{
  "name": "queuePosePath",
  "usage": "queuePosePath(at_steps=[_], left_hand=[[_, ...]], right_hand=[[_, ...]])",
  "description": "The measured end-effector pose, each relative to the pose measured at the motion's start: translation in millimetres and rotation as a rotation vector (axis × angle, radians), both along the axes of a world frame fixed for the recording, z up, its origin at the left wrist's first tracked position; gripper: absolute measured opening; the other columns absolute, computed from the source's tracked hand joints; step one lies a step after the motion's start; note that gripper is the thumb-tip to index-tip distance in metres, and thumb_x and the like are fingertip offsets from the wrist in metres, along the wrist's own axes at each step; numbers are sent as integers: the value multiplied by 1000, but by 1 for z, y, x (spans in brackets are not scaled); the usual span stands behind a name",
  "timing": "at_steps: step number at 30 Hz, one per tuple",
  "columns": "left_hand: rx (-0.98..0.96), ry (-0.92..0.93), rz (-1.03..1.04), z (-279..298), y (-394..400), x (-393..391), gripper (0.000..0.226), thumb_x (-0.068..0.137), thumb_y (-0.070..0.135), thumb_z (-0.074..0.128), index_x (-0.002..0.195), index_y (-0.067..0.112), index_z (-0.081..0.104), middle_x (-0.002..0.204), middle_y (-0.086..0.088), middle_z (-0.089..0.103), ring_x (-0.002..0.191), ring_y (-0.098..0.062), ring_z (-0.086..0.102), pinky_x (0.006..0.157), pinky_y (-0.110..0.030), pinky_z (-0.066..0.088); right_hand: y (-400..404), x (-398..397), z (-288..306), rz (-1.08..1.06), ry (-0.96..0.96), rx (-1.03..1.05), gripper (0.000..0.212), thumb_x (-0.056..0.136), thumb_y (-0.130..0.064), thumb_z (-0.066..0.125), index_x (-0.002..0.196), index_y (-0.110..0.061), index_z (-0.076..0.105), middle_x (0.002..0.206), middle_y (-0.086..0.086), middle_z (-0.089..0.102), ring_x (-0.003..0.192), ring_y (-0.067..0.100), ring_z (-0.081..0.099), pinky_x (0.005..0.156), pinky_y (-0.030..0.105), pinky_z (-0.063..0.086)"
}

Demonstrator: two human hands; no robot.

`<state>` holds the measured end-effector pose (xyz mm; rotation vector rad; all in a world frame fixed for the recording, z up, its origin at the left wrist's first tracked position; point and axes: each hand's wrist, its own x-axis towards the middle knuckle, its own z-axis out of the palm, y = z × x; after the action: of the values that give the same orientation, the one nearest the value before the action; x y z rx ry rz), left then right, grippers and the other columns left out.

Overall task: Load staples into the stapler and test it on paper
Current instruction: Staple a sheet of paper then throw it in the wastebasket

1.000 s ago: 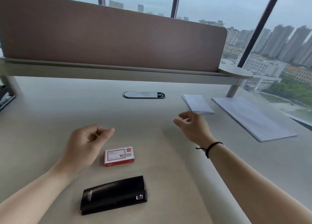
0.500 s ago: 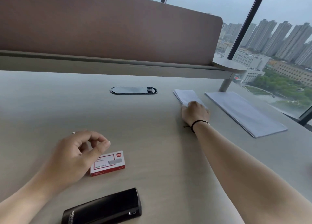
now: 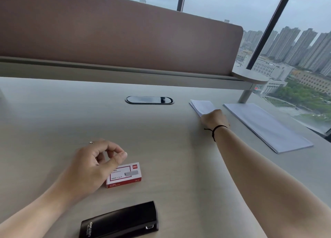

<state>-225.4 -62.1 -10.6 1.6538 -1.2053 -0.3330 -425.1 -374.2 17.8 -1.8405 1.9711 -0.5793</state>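
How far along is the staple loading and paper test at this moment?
Done: nothing visible. The black stapler lies closed on the desk and the staple box is shut. In hand: the right hand rests on the small paper stack; the left hand hovers, loosely curled, holding nothing. Left: loading staples and the test.

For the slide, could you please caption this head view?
Right hand reaches the small paper stack; left hand hovers by the staple box, stapler untouched.

The black stapler [image 3: 119, 221] reads "deli"; the red staple box [image 3: 125, 175] print is illegible.
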Motion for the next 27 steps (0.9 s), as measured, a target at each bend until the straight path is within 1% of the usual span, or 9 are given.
queuePosePath(at_steps=[2, 8, 12, 16, 19, 21, 23, 25, 27], left_hand=[[1, 4, -2, -1, 0, 0, 13, 81, 21, 77, 76, 31, 73, 54, 18, 55, 48, -6, 41, 48, -10, 35], [0, -2, 4, -1, 1, 2, 10, 82, 22, 76, 76, 30, 73, 53, 20, 54, 48, -5, 41, 48, -11, 34], [-9, -10, 8, 0, 2, 2, 8, 82, 25, 78, 76, 29, 73, 52, 21, 54, 48, -5, 40, 48, -12, 34], [-55, 43, -6, 4, 6, 2, 30, 73, 56, 65, 78, 29, 74, 50, 11, 53, 48, -7, 40, 47, -15, 35], [-110, 55, -20, 11, 11, -6, 36, 77, 60, 56, 81, 28, 73, 62, -9, 65, 51, -20, 53, 51, -27, 42], [-133, 81, -52, 17, 16, -15, 34, 80, 61, 53, 95, 34, 69, 76, -4, 73, 51, -14, 56, 51, -27, 45], [-126, 125, -103, 24, 21, -23, 42, 81, 65, 52, 114, 40, 58, 83, -1, 74, 58, -25, 59, 56, -36, 49], [-130, 161, -122, 35, 26, -30, 40, 87, 58, 55, 122, 38, 54, 73, -4, 71, 62, -30, 59, 57, -37, 48], [-129, 169, -113, 42, 27, -36, 18, 94, 33, 61, 110, 26, 64, 53, 2, 58, 43, -15, 47, 45, -23, 37]], right_hand=[[-4, 0, 0, -28, -45, -2, 18, 76, -14, 48, 91, -13, 57, 103, 8, 69, 104, 32, 63, 103, 41, 48], [-6, -5, -10, -10, -120, -323, 20, 87, -21, 52, 78, -19, 70, 104, 7, 72, 111, 32, 60, 89, 36, 39], [26, -4, 4, 195, -210, -626, 5, 85, -23, 68, 85, -23, 73, 108, -2, 71, 109, 23, 59, 99, 39, 38], [93, -6, 11, 450, -255, -762, 9, 79, -12, 77, 76, -19, 72, 79, -1, 75, 81, 25, 68, 83, 37, 46], [151, -10, 13, 642, -235, -885, 15, 74, -6, 78, 72, -18, 70, 75, -4, 72, 73, 23, 64, 74, 35, 43], [186, -13, 14, 798, -228, -952, 12, 76, -7, 74, 71, -17, 69, 76, -7, 71, 73, 21, 63, 72, 38, 46], [215, -17, 11, 945, -198, -1004, 12, 79, -8, 72, 71, -16, 70, 80, -9, 71, 74, 21, 64, 72, 38, 47], [234, -22, 6, 1050, -164, -1054, 13, 77, -5, 74, 73, -16, 71, 83, -9, 72, 75, 21, 64, 72, 37, 47], [245, -26, 2, 1104, -152, -1081, 16, 75, -1, 76, 75, -17, 71, 85, -10, 72, 77, 20, 65, 74, 37, 47]])
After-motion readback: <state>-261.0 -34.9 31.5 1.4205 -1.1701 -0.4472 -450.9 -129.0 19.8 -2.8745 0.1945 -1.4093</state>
